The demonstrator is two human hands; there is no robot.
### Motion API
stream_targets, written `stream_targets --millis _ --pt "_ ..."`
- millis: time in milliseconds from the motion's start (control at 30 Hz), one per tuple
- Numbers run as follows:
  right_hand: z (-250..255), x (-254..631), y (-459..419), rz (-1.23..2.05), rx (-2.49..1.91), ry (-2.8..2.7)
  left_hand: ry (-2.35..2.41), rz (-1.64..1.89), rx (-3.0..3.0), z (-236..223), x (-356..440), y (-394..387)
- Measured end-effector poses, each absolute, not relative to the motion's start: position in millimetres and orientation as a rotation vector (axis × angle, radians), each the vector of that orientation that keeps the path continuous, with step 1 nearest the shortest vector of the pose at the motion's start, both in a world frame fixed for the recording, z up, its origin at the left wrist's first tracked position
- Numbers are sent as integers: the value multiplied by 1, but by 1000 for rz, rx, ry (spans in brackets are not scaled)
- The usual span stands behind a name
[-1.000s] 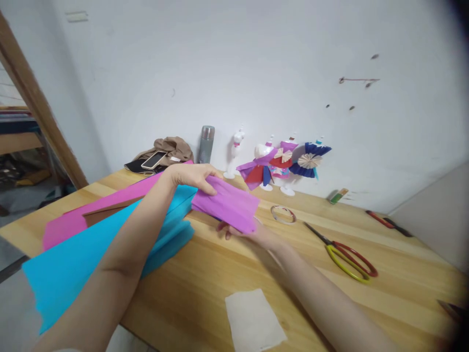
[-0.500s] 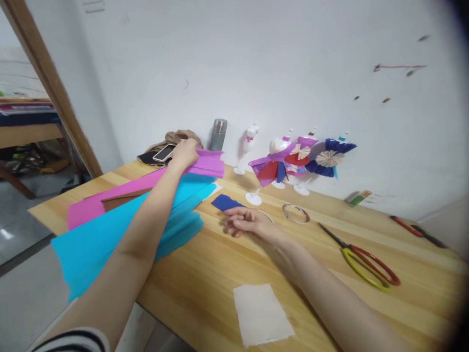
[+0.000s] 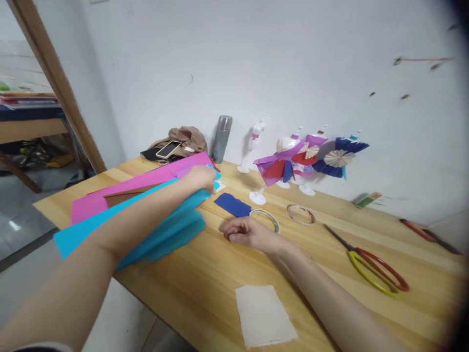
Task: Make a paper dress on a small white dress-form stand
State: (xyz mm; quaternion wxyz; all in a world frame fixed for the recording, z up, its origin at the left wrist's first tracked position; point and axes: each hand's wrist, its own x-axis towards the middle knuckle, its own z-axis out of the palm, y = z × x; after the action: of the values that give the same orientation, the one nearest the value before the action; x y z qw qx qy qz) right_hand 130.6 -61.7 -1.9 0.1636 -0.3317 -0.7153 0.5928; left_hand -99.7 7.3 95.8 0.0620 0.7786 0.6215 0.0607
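Purple ppr now down (flask capped)

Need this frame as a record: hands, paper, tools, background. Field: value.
left hand: over bright blue paper, fingers' hold unclear
right hand: loosely curled, nothing visible in it, beside white ring
other large paper: pink sheet, brown sheet
small pieces: dark blue piece, cream piece
tool: scissors, red and yellow handles
background: gray flask, upright near wall

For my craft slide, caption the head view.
Left grip at bright-blue paper, right grip near a dark-blue piece, scissors on the wooden table.
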Motion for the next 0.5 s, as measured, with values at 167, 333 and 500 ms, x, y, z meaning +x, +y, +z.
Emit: stream_targets --millis 167,333,500 --pt "-2 129 -62 1628 -923 -2139 1907 -194 2195 71 -111 3" --pt "-1 128 -62 1576 -898 -2201 1875 -190 2084 85 -151 18" --pt "1 127 -63 1551 -871 -2248 1885 -34 2103 93 -174 26"
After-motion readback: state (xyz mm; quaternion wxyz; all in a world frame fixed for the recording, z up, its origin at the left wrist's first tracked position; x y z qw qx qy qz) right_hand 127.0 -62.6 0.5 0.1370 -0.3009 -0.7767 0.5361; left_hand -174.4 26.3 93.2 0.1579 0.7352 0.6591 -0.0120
